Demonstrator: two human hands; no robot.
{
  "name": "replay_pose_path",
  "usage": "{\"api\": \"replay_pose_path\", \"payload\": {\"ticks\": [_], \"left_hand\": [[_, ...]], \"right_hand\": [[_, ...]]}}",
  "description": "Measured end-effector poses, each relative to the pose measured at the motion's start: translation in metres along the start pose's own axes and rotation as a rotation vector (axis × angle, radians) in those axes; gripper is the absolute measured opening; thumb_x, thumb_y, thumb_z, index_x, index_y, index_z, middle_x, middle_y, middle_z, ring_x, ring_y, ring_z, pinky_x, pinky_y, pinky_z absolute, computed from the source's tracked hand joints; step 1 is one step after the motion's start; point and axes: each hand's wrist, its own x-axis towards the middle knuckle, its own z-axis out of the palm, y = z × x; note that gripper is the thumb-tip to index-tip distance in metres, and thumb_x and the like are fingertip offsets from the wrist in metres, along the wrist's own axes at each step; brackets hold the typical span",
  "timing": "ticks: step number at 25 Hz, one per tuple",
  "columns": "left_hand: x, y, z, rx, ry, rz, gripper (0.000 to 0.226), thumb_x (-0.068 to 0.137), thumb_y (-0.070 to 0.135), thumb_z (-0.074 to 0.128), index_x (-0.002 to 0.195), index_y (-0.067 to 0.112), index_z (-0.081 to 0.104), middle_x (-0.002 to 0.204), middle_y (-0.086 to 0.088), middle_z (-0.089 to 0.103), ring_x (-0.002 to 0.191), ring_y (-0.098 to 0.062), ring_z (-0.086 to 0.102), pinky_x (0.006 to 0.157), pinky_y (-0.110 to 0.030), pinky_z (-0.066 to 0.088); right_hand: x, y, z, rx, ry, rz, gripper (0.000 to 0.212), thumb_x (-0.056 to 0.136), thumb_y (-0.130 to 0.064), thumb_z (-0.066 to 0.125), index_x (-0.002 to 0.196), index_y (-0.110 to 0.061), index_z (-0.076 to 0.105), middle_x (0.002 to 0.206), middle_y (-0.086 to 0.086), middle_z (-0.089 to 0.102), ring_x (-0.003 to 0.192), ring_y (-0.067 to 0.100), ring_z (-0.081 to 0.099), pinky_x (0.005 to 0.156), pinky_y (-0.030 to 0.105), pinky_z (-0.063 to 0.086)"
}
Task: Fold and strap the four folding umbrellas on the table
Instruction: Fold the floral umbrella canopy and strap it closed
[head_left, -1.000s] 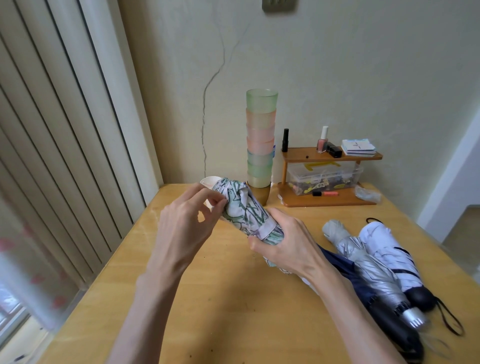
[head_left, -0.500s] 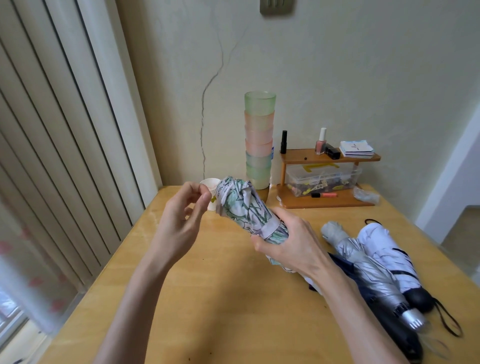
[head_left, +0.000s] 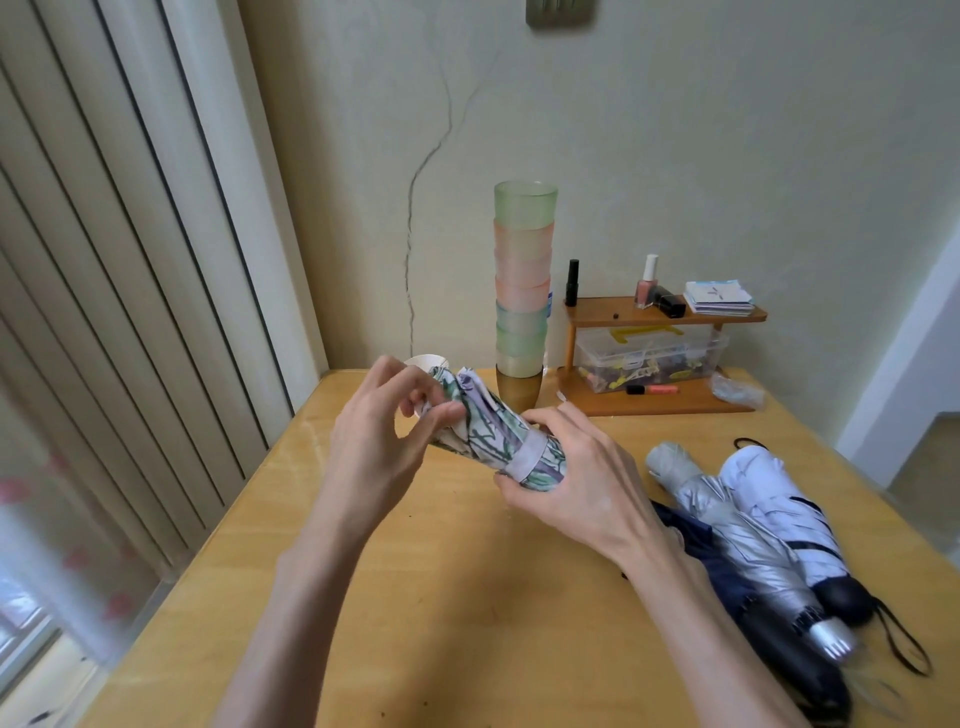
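A folded floral umbrella in white, green and purple is held above the wooden table, tilted with its tip toward the far left. A pale strap wraps around its middle. My right hand grips its lower part just below the strap. My left hand pinches the fabric near its upper end. On the table at the right lie a silver umbrella, a white umbrella with black trim, and a navy umbrella partly under them and behind my right forearm.
A tall stack of pastel cups stands at the back of the table, a white cup just left of it. A small wooden shelf with bottles, cards and a clear box sits at the back right. Vertical blinds hang on the left.
My left hand has come back onto the umbrella's upper end and pinches the fabric. The umbrella has dropped slightly in my right hand's grip.
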Motion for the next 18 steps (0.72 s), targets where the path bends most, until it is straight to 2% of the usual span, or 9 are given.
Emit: {"api": "replay_pose_path", "payload": {"ticks": [2, 5, 6, 8, 10, 12, 14, 15, 18], "left_hand": [[0.001, -0.008, -0.005, -0.26, -0.097, -0.078, 0.025, 0.09, 0.046, 0.075, 0.083, 0.024, 0.067, 0.094, 0.001, 0.057, 0.089, -0.018, 0.058, 0.071, -0.041, 0.048], [-0.004, -0.011, -0.006, -0.502, -0.103, -0.15, 0.02, 0.09, 0.037, 0.076, 0.087, 0.018, 0.068, 0.104, -0.013, 0.056, 0.098, -0.025, 0.057, 0.084, -0.038, 0.049], [-0.004, -0.012, -0.006, -0.522, -0.097, -0.162, 0.018, 0.091, 0.033, 0.074, 0.089, 0.016, 0.068, 0.106, -0.014, 0.056, 0.1, -0.022, 0.057, 0.088, -0.038, 0.05], [-0.004, -0.012, -0.003, -0.518, -0.098, -0.17, 0.018, 0.096, 0.029, 0.073, 0.092, 0.012, 0.068, 0.107, -0.013, 0.058, 0.102, -0.019, 0.058, 0.092, -0.039, 0.051], [-0.005, -0.013, -0.002, -0.541, -0.089, -0.172, 0.017, 0.098, 0.026, 0.07, 0.094, 0.011, 0.067, 0.106, -0.012, 0.058, 0.102, -0.017, 0.058, 0.092, -0.036, 0.051], [-0.006, -0.013, 0.001, -0.623, -0.075, -0.172, 0.016, 0.101, 0.026, 0.067, 0.093, 0.013, 0.064, 0.103, -0.009, 0.056, 0.099, -0.015, 0.056, 0.089, -0.027, 0.048], [-0.007, -0.012, 0.005, -0.693, -0.043, -0.182, 0.017, 0.1, 0.028, 0.065, 0.094, 0.012, 0.063, 0.101, -0.008, 0.055, 0.096, -0.015, 0.054, 0.086, -0.025, 0.046], [-0.007, -0.012, 0.008, -0.7, -0.016, -0.191, 0.018, 0.1, 0.027, 0.064, 0.096, 0.01, 0.063, 0.1, -0.009, 0.055, 0.094, -0.016, 0.054, 0.086, -0.027, 0.047], [-0.004, -0.012, 0.018, -0.626, 0.072, -0.212, 0.021, 0.104, 0.02, 0.064, 0.1, -0.001, 0.064, 0.099, -0.014, 0.06, 0.091, -0.018, 0.058, 0.087, -0.038, 0.049]], "right_hand": [[0.0, 0.002, -0.004, 0.091, -0.035, 0.065, 0.062, 0.072, -0.055, 0.087, 0.126, -0.03, 0.068, 0.105, -0.017, 0.057, 0.087, 0.006, 0.061, 0.07, 0.029, 0.052], [0.001, 0.003, -0.005, 0.231, -0.062, 0.138, 0.061, 0.069, -0.054, 0.092, 0.122, -0.031, 0.074, 0.101, -0.018, 0.058, 0.093, 0.001, 0.064, 0.079, 0.033, 0.058], [0.001, 0.003, -0.005, 0.257, -0.064, 0.145, 0.061, 0.069, -0.054, 0.092, 0.122, -0.031, 0.074, 0.103, -0.019, 0.058, 0.096, -0.006, 0.061, 0.081, 0.028, 0.057], [0.001, 0.002, -0.004, 0.266, -0.082, 0.154, 0.061, 0.071, -0.05, 0.093, 0.124, -0.029, 0.072, 0.11, -0.015, 0.059, 0.099, -0.029, 0.047, 0.08, 0.006, 0.046], [0.002, 0.0, -0.002, 0.284, -0.106, 0.17, 0.059, 0.073, -0.047, 0.094, 0.124, -0.026, 0.07, 0.117, -0.011, 0.061, 0.097, -0.04, 0.037, 0.076, -0.002, 0.04], [0.001, -0.002, -0.001, 0.352, -0.13, 0.19, 0.057, 0.074, -0.048, 0.094, 0.121, -0.028, 0.069, 0.118, -0.014, 0.063, 0.1, -0.029, 0.051, 0.071, 0.002, 0.043], [0.0, -0.006, 0.0, 0.401, -0.155, 0.216, 0.053, 0.074, -0.052, 0.092, 0.117, -0.034, 0.067, 0.112, -0.015, 0.068, 0.093, -0.004, 0.068, 0.066, 0.016, 0.05], [0.0, -0.007, -0.001, 0.399, -0.168, 0.222, 0.051, 0.075, -0.053, 0.091, 0.116, -0.035, 0.065, 0.108, -0.015, 0.072, 0.087, 0.002, 0.072, 0.065, 0.022, 0.054], [-0.001, -0.013, -0.001, 0.333, -0.192, 0.201, 0.051, 0.078, -0.059, 0.084, 0.116, -0.035, 0.06, 0.095, -0.016, 0.077, 0.078, 0.002, 0.074, 0.072, 0.036, 0.062]]}}
